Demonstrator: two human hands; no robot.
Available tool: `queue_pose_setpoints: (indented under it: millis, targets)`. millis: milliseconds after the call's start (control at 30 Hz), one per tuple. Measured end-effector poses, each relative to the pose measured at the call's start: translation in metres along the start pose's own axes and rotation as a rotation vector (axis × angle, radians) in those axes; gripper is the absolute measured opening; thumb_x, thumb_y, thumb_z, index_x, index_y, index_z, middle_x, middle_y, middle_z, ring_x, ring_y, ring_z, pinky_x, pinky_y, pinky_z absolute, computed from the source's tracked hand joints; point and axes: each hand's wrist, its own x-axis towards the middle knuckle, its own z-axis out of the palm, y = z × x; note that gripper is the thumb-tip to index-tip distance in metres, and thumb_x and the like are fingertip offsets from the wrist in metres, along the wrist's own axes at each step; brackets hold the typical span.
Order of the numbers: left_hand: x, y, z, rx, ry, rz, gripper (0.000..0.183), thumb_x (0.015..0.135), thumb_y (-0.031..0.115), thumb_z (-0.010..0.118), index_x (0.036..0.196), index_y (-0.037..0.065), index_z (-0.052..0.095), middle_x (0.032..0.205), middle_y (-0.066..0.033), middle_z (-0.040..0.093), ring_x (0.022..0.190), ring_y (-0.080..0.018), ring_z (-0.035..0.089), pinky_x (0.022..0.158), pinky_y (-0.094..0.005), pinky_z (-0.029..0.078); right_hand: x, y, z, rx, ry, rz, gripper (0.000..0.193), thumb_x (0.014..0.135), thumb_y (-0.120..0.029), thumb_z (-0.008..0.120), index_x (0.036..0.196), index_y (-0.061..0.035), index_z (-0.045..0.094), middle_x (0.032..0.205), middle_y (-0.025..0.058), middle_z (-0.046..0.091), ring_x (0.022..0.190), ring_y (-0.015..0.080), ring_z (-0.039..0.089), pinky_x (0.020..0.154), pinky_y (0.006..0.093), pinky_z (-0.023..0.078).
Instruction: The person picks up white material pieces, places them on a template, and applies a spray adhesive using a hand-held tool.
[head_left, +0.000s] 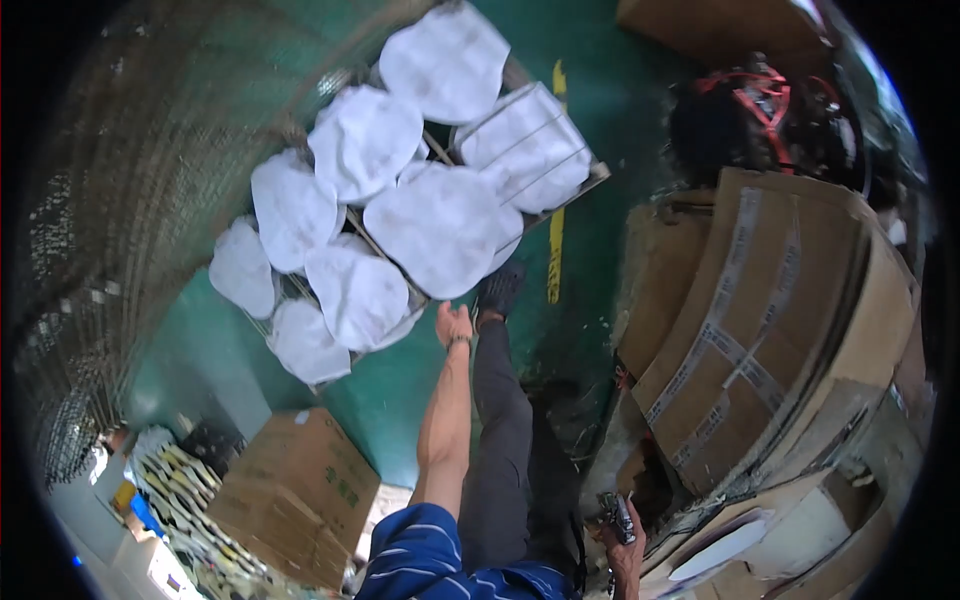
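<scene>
We see a rack (597, 176) of white pieces (445, 62) at eleven o'clock from our left hand (454, 325). The nearest white piece (435, 230) lies just beyond those fingers, at twelve o'clock; they curl, but we cannot tell whether they grip. Our right hand (628, 553), at five o'clock, grasps a dark object (619, 516).

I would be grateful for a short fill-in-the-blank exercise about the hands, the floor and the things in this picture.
1. The left hand is near the rounded pieces, whose colour is ____.
2. A small dark object is held in the ____ hand.
3. The colour of the floor is ____.
4. The long stripe on the floor is ____.

Missing words: white; right; green; yellow.
</scene>
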Motion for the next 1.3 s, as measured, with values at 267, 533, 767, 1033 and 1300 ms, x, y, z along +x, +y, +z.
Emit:
queue_pose_setpoints:
  millis: [267,533,767,1033,1300]
  targets:
    - [-0.153,0.037,-0.091,-0.178,-0.599,0.092,0.031,0.09,0.019,0.068,0.119,0.008,0.068,0.09,-0.006,0.073,0.069,-0.0147,0.067,0.057,-0.0305,0.053,-0.122,0.035,-0.082,0.122,0.138,-0.152,0.055,0.083,-0.002,0.066,0.137,0.0027,0.057,0.097,0.0074,0.072,0.083,0.0112,0.062,0.077,0.0247,0.05]
    - [-0.287,0.075,-0.144,0.033,-0.986,0.21,0.024,0.096,0.015,0.059,0.119,0.011,0.062,0.078,-0.0055,0.064,0.061,-0.02,0.063,0.05,-0.0377,0.053,-0.281,0.156,-0.184,0.478,0.655,-0.358,0.057,0.087,0.001,0.065,0.143,0.0001,0.052,0.102,0.0103,0.072,0.093,0.0124,0.064,0.084,0.0281,0.05]
    - [-0.389,0.115,-0.138,0.536,-1.079,0.422,0.031,0.095,0.022,0.062,0.125,0.014,0.057,0.098,-0.0087,0.067,0.078,-0.0282,0.069,0.069,-0.0534,0.06,-0.408,0.223,-0.226,0.563,1.215,-0.33,0.058,0.08,0.003,0.074,0.136,0.0016,0.057,0.107,0.0207,0.068,0.092,0.0337,0.068,0.084,0.0337,0.052]
    - [-0.46,0.143,-0.108,0.58,-1.118,0.593,0.04,0.095,0.024,0.068,0.13,0.008,0.057,0.103,-0.0124,0.07,0.086,-0.0296,0.071,0.073,-0.0519,0.06,-0.449,0.261,-0.195,0.621,1.114,-0.256,0.06,0.078,0.002,0.074,0.135,-0.0017,0.058,0.104,0.021,0.068,0.088,0.0357,0.068,0.08,0.0358,0.054]
    - [-0.464,0.148,-0.118,0.676,-1.071,0.598,0.033,0.097,0.021,0.063,0.127,0.007,0.058,0.1,-0.0123,0.069,0.084,-0.0279,0.071,0.073,-0.0505,0.062,-0.441,0.257,-0.201,0.664,1.298,-0.268,0.064,0.075,0.008,0.074,0.136,-0.002,0.059,0.096,0.0183,0.066,0.081,0.031,0.067,0.072,0.03,0.051]
